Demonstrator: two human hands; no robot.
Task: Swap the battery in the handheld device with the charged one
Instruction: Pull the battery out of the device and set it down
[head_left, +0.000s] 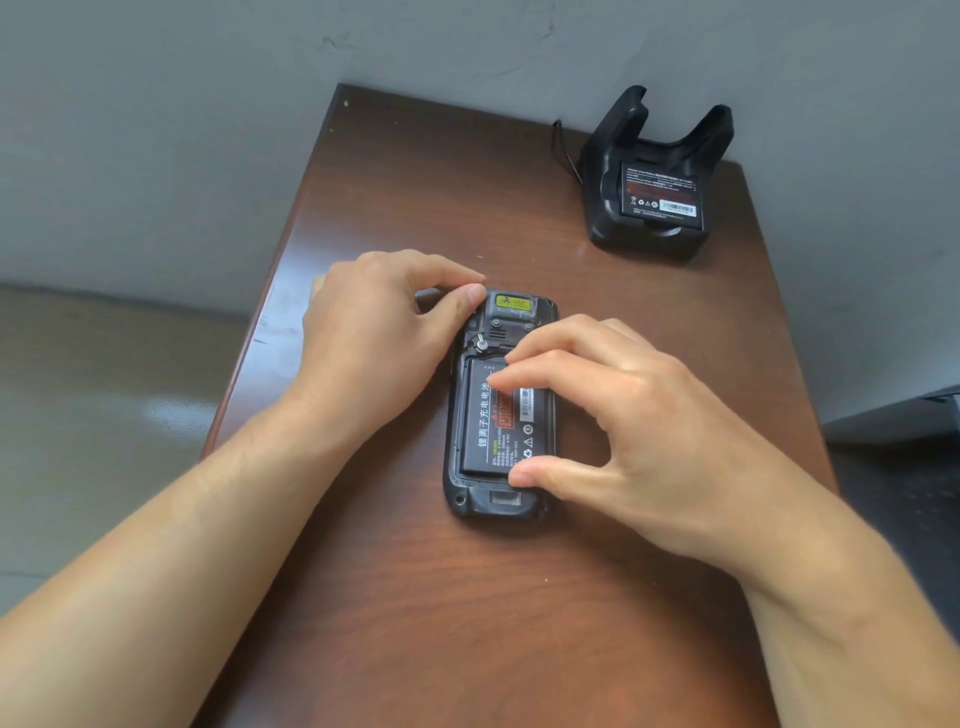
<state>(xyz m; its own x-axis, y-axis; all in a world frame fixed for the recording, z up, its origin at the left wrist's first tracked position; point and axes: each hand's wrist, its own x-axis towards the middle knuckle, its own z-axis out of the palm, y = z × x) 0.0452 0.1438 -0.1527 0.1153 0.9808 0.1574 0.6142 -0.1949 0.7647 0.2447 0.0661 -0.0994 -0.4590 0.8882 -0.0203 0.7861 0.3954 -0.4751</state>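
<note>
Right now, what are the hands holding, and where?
The right hand pinches the battery by its two ends. The left hand grips the handheld device at its top left corner.

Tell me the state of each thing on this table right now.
handheld device: face down on the table, back cover off.
fitted battery: in its bay, pinched end to end by right hand.
spare battery: seated in charging cradle.
left hand: holds the device's top corner.

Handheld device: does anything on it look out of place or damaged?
Only its back cover is missing: the handheld device lies face down with the battery bare in its bay. No cover shows on the table. No damage is visible.
</note>
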